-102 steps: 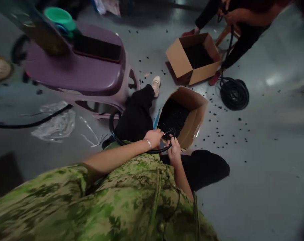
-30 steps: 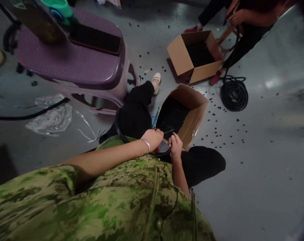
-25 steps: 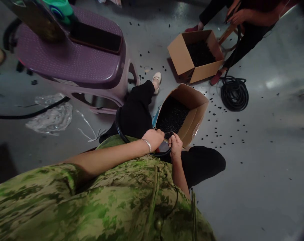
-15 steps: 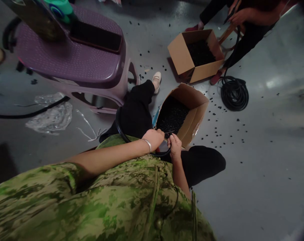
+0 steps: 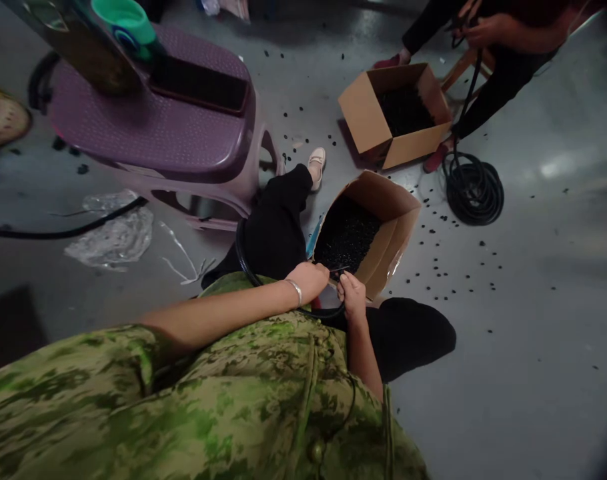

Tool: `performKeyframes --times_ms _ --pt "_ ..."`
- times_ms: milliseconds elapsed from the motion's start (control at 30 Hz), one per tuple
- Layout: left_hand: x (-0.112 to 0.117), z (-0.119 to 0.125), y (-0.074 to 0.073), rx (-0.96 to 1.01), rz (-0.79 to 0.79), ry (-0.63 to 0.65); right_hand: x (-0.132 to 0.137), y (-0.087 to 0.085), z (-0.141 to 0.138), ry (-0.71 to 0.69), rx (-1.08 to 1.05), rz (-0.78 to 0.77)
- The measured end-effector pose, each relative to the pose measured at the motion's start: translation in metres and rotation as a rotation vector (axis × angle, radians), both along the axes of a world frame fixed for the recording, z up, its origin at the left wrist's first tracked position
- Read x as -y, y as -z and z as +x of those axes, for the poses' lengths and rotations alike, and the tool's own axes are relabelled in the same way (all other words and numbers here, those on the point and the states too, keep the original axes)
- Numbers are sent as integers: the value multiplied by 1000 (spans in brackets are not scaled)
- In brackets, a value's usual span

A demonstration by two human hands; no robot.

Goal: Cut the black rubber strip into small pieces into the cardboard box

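I sit on the floor with both hands close together over my lap. My left hand (image 5: 309, 280), with a silver bangle on the wrist, is closed on a thin dark tool (image 5: 339, 270) whose tip points right. My right hand (image 5: 352, 297) is closed round a black hose (image 5: 243, 257), which loops round my left leg and passes under both hands. Just beyond my hands stands an open cardboard box (image 5: 389, 200), tilted towards me and filled with small black pieces.
A purple plastic stool (image 5: 158, 137) carries a dark tray and a green cup (image 5: 123, 13). Another person (image 5: 488, 30) at the top right holds a hose above a second box (image 5: 366, 123) and a hose coil (image 5: 473, 190). Black pieces (image 5: 458, 267) and clear plastic (image 5: 113, 237) litter the floor.
My hands have stayed together on the tool and hose with only small shifts. The view has moved slightly. The other person's hands have come together on their hose.
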State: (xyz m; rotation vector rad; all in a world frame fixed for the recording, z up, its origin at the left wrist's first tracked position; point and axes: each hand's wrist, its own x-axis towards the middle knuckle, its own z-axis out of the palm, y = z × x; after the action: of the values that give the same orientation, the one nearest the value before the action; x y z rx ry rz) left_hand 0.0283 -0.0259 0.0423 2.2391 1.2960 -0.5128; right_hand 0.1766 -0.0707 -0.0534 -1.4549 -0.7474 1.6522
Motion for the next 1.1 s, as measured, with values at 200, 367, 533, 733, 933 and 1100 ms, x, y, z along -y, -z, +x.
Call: performKeyframes --times_ms 200,367,533,733,933,1100 --pt "3 0 24 -22 -8 11 0 14 -3 15 26 -31" --pt "4 -4 50 -67 -11 18 -2 31 -9 35 26 -56" --pt "3 -10 62 -85 -15 -13 -7 41 -17 63 12 -63" --pt "0 -15 72 -110 -28 -31 -13 58 -27 134 -20 -68" --pt "-4 -15 87 -169 -27 -39 -17 93 -35 99 76 3" --pt "-12 -12 83 -191 -59 -8 -24 121 -39 138 113 50"
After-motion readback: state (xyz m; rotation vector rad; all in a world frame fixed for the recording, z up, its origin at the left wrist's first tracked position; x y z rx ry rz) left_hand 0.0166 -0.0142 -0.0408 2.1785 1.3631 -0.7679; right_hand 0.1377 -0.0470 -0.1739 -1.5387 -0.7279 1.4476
